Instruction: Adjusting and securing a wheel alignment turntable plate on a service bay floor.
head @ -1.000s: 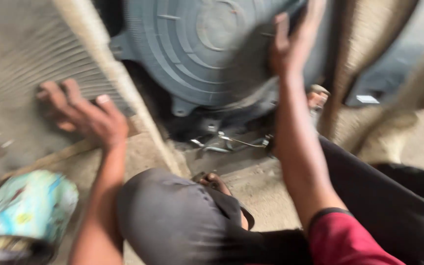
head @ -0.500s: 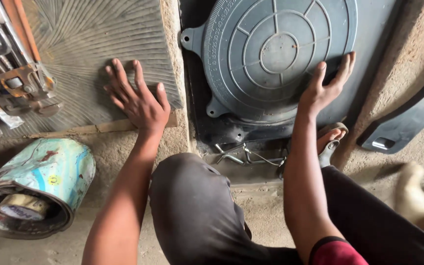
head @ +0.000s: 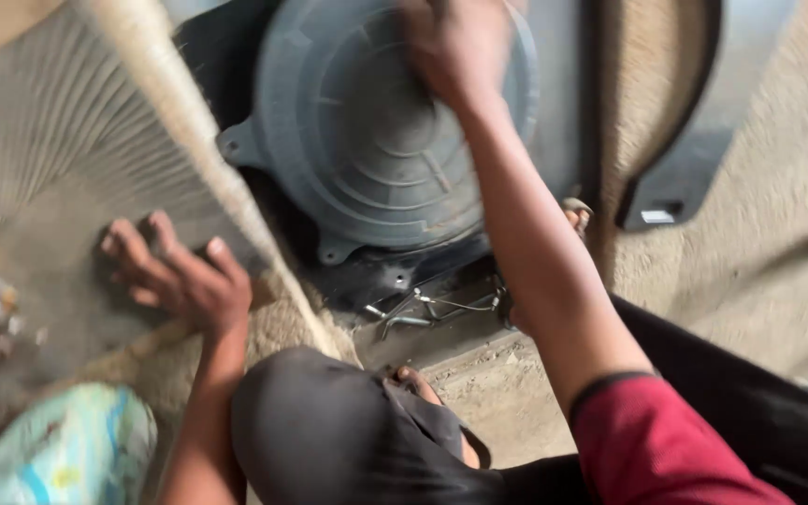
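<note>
We press our right hand point(head: 455, 56) against the upper part of a round grey plastic cover point(head: 367, 159) with raised rings and spokes; the frame is blurred there, so we cannot tell whether the fingers lie flat or curl on it. The cover sits on a dark housing point(head: 404, 271), upper centre in the view, with 2 small tabs showing at its left and lower rim. Our left hand point(head: 184, 276) rests open, fingers point(head: 128, 245) spread and holding nothing, on a finned grey panel point(head: 58, 168) to the left of the cover, just beside the panel's dusty pale edge. Below the housing some bent metal wire clips point(head: 432, 307) lie on the concrete floor point(head: 507, 393). A curved dark trim piece point(head: 703, 122) lies on the ground to the right, well apart from the cover. A pale blue-green can point(head: 67, 449), possibly a paint tin, lies on its side at lower left, near our left forearm.
</note>
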